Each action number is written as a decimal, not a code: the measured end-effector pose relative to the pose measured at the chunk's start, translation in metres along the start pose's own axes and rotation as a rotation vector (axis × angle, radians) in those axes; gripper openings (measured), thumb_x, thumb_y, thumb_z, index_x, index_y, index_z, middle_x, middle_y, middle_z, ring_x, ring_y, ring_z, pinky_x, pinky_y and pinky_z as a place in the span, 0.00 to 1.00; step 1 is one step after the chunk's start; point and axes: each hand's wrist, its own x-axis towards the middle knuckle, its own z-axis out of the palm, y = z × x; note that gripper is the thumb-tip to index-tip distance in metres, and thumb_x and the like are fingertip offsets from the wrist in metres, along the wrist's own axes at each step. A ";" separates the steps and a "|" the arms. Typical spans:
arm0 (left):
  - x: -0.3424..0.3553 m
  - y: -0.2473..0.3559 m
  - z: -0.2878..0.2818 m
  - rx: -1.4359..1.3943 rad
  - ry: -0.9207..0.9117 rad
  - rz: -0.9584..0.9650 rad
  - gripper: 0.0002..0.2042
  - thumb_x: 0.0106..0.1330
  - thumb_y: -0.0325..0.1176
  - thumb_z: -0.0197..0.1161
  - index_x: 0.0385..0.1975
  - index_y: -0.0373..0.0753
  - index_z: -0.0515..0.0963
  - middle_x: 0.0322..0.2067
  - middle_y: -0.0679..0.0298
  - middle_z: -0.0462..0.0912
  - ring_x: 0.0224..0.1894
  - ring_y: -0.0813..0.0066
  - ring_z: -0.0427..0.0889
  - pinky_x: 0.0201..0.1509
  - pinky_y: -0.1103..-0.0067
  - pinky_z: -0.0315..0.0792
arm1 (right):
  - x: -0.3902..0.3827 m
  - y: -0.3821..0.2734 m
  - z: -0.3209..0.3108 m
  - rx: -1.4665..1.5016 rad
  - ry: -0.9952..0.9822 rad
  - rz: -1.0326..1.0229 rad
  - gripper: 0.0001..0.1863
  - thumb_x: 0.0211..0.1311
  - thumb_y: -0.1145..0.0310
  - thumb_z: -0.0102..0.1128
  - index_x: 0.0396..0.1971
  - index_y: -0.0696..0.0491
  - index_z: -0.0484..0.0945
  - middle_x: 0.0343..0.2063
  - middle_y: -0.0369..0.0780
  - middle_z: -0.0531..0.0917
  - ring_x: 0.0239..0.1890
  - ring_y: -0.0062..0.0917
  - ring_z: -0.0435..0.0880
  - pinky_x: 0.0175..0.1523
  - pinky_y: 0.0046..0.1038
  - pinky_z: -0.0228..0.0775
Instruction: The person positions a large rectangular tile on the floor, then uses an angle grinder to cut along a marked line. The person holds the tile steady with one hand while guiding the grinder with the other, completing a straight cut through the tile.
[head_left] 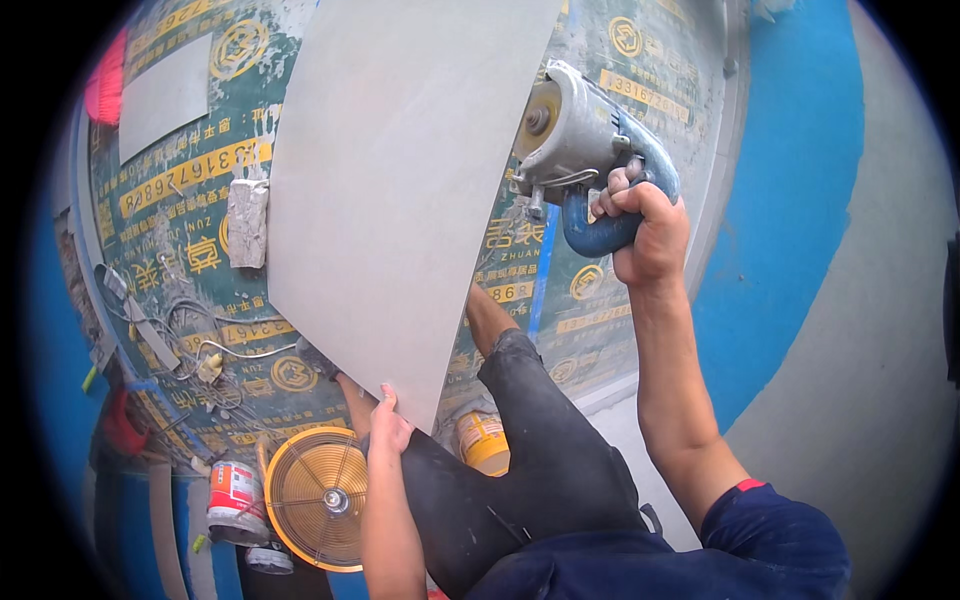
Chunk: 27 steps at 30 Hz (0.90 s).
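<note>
A large pale grey tile [400,180] slants from the top of the view down toward my lap. My left hand [390,428] grips its near corner, thumb on the top face, the other fingers mostly hidden. In my right hand [648,225], fingers wrapped round the blue loop handle, is a handheld circular saw [575,130] with a dusty metal guard. The saw is at the tile's right edge, its round guard side toward the tile. Whether the blade touches the tile cannot be made out.
Green printed sheeting [590,290] covers the floor. A whitish block [248,222] lies beside the tile's left edge, with tangled cables [200,340] nearer. A round yellow fan [318,500], a red-and-white can [237,495] and a yellow bucket [483,442] stand near my legs. A smaller tile piece [165,100] lies far left.
</note>
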 end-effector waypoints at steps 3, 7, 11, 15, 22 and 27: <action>0.000 0.001 0.003 0.005 0.003 0.006 0.28 0.74 0.51 0.52 0.65 0.37 0.63 0.61 0.60 0.72 0.63 0.60 0.72 0.64 0.58 0.69 | 0.000 0.000 -0.001 -0.003 0.002 0.000 0.12 0.44 0.83 0.50 0.31 0.55 0.69 0.22 0.37 0.72 0.23 0.23 0.69 0.34 0.29 0.65; 0.004 0.000 -0.003 -0.010 -0.025 0.009 0.28 0.73 0.52 0.52 0.64 0.37 0.64 0.61 0.59 0.72 0.63 0.60 0.72 0.63 0.59 0.69 | -0.001 0.001 0.001 -0.003 0.005 0.003 0.12 0.44 0.83 0.50 0.31 0.55 0.69 0.22 0.37 0.73 0.23 0.23 0.69 0.34 0.29 0.65; 0.005 -0.002 -0.005 -0.022 -0.009 0.013 0.28 0.74 0.52 0.52 0.64 0.37 0.64 0.61 0.59 0.72 0.63 0.60 0.72 0.63 0.59 0.69 | -0.001 0.003 0.002 -0.001 0.001 0.013 0.12 0.45 0.83 0.50 0.32 0.55 0.69 0.23 0.37 0.73 0.22 0.24 0.69 0.34 0.29 0.65; -0.007 0.004 0.020 0.006 0.035 0.046 0.28 0.74 0.52 0.51 0.65 0.37 0.64 0.61 0.59 0.73 0.62 0.60 0.73 0.62 0.60 0.70 | 0.000 0.004 -0.003 0.005 -0.008 0.015 0.12 0.45 0.83 0.50 0.32 0.55 0.69 0.23 0.37 0.73 0.23 0.24 0.69 0.34 0.29 0.66; -0.025 0.011 0.041 -0.027 0.083 0.022 0.26 0.79 0.42 0.44 0.73 0.46 0.52 0.70 0.66 0.60 0.70 0.67 0.62 0.68 0.64 0.65 | -0.002 0.006 -0.003 0.002 -0.004 0.012 0.11 0.45 0.83 0.50 0.32 0.55 0.69 0.23 0.38 0.73 0.23 0.24 0.70 0.34 0.29 0.66; -0.023 0.013 0.041 -0.044 0.078 0.016 0.26 0.78 0.41 0.47 0.73 0.46 0.53 0.70 0.66 0.61 0.70 0.68 0.63 0.67 0.65 0.66 | -0.003 0.007 -0.003 -0.005 -0.005 0.017 0.11 0.45 0.83 0.50 0.32 0.56 0.69 0.23 0.38 0.73 0.23 0.24 0.70 0.34 0.29 0.66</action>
